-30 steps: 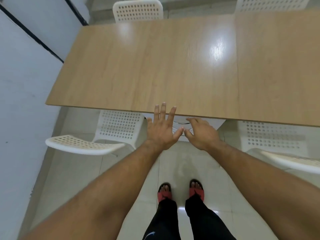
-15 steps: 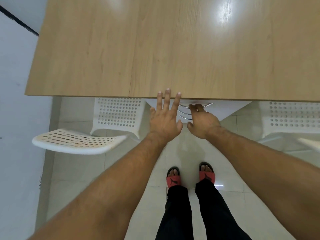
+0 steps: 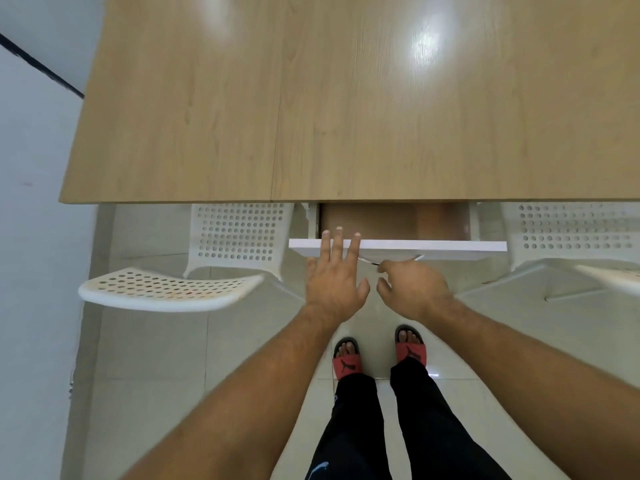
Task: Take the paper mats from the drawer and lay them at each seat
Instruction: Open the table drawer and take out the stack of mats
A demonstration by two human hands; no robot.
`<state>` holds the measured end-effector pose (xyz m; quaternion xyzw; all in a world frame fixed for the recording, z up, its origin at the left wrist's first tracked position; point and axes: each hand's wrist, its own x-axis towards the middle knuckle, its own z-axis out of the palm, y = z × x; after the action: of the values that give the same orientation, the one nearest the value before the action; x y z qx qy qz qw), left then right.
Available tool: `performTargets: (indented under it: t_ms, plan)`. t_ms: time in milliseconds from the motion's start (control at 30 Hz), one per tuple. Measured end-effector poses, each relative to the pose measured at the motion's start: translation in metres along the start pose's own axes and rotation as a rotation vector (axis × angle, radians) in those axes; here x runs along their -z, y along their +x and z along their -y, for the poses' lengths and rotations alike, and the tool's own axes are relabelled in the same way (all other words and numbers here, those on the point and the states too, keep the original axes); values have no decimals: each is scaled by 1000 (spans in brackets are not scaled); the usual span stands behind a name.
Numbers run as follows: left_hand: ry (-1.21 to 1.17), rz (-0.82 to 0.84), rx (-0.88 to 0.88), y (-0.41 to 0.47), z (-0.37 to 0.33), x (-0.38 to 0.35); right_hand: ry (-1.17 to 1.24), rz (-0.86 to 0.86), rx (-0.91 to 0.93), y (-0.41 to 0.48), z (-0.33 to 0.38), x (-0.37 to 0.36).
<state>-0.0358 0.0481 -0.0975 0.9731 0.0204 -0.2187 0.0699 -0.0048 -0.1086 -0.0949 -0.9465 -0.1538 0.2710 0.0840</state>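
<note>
While the drawer [image 3: 433,245] is sitting partway out from under the near edge of the wooden table [image 3: 346,116], the right hand [image 3: 414,292] is curling its fingers round the thin metal handle [image 3: 417,258] on the drawer's white front, gripping it just below the panel. The left hand [image 3: 334,289] is reaching over the top edge of that same front, to the left of the handle, with its fingers straight and slightly spread and holding nothing; the fingertips are lying past the panel, above the opening, and whether the palm side is pressing on the panel I cannot tell. Inside the opening a flat brown surface [image 3: 381,218] is showing between the white side walls; it is filling the visible strip from side to side, but whether it is the paper mats or only the drawer's floor I cannot tell. The tabletop is gleaming under a bright patch of light on its right half. A white perforated chair [image 3: 239,233] is standing to the left of the drawer, turned side-on to the table, and another white chair [image 3: 571,230] is standing to the right; the person is standing on the pale tiled floor [image 3: 156,358] in red slippers [image 3: 346,362] and dark trousers, facing the drawer's front.
</note>
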Motion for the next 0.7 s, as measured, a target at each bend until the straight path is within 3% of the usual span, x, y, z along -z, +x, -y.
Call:
performTargets:
  t_ms: [133, 200, 333, 500, 700]
  plan:
    - [-1, 2, 18, -31, -6, -6, 128, -286, -46, -31, 4, 2]
    - [19, -24, 14, -44, -7, -8, 154, -329, -46, -39, 1, -1]
    - [39, -81, 34, -64, -7, -14, -1, -119, -72, -51, -6, -16]
    - [21, 13, 68, -72, -4, -14, 6, -36, -97, -65, -4, -28]
    - [-284, 252, 185, -73, 0, -23, 279, 228, -182, -66, -10, -47]
